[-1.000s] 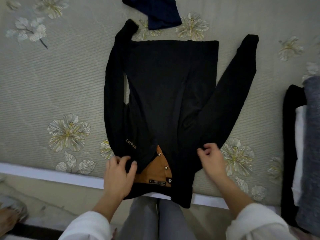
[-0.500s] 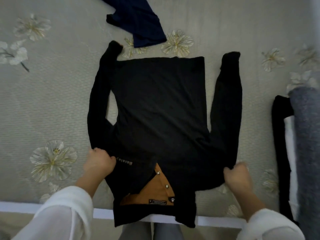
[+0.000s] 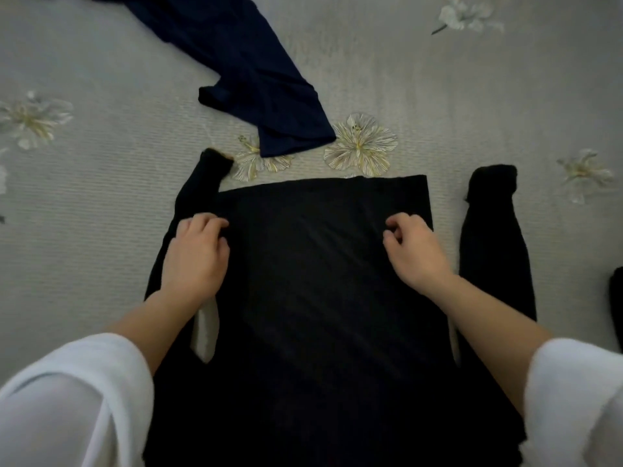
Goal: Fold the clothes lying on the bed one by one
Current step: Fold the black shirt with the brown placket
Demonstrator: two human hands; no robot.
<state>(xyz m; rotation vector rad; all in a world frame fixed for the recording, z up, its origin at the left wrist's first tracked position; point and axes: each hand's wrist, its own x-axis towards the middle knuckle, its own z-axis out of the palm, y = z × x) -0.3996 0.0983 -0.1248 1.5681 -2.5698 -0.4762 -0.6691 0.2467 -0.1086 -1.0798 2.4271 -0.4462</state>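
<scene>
Half a second ago our hands were down at the shoulders of the black top (image 3: 313, 281), close to the bed's near edge. Now both have travelled up the body of the garment and sit just short of its hem (image 3: 323, 182). Our left hand (image 3: 197, 254) is on the side edge of the body, and our right hand (image 3: 416, 254) is just inside the opposite edge. The fingers (image 3: 391, 235) of both hands are curled down against the cloth. We cannot tell whether they pinch a fold of it or only rest on it.

The top lies flat on the bed (image 3: 84, 197). One sleeve (image 3: 199, 183) lies just outside the left fingers, and the other sleeve (image 3: 488, 230) lies apart, outside the right fingers. We judge the spreading is done and the hem end is being readied for a fold.

Beyond the fingers lies a navy garment (image 3: 256, 85), not yet folded.

As for writing, the tan collar lining with its small label, and the pale lettering on the chest, have both slipped out of view. Nothing readable shows now.
</scene>
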